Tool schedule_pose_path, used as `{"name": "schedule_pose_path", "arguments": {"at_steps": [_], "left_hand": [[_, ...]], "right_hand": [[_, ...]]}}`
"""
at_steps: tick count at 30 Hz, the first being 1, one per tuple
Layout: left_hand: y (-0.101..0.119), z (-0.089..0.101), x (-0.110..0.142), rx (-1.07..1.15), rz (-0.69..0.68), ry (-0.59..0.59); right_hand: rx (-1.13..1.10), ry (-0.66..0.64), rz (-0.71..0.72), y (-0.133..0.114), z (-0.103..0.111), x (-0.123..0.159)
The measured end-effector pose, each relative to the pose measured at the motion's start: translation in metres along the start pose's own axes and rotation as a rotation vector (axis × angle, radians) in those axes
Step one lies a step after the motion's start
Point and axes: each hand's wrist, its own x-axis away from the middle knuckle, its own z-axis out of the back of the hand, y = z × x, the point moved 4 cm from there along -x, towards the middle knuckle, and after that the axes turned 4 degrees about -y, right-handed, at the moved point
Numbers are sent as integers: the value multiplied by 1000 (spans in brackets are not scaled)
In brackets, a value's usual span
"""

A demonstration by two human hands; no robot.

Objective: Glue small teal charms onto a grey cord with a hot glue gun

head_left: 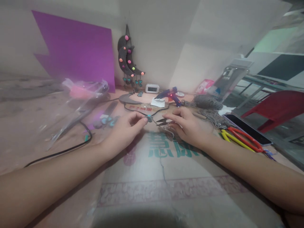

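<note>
Between thumb and fingers of my left hand [133, 125] is a small teal and grey charm [149, 118], too small to make out fully. A grey yarn tail [170, 134] lies below, near both hands. My right hand [186, 125] is closed around small thread snips [163, 122], whose pointed blades face left toward the charm, slightly parted. Beyond the hands rests a grey crescent moon shape [130, 98]. Left of my left hand are several teal and grey heart pieces [108, 121], partly blurred.
A blue glue gun [171, 95] with a red light stands behind my hands, its black cord [68, 152] crossing the table. At right lie grey yarn [209, 103], red-handled pliers [247, 139] and a phone [248, 128]. A moon hanging [129, 60] and purple sheet [80, 50] are at the wall.
</note>
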Motion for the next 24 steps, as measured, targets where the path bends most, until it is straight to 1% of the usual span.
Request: {"name": "schedule_pose_path", "arguments": {"at_steps": [4,14,20,24], "left_hand": [[1,-1,0,-4,15,-7],[-2,-2,0,20,30,-31],[-3,-3,0,9,32,-39],[-4,-2,1,5,25,-32]], "right_hand": [[4,17,25,-1,0,1],[-17,15,8,-3,1,0],[-72,21,-37,-3,7,-2],[-122,-25,-109,-2,8,-3]]}}
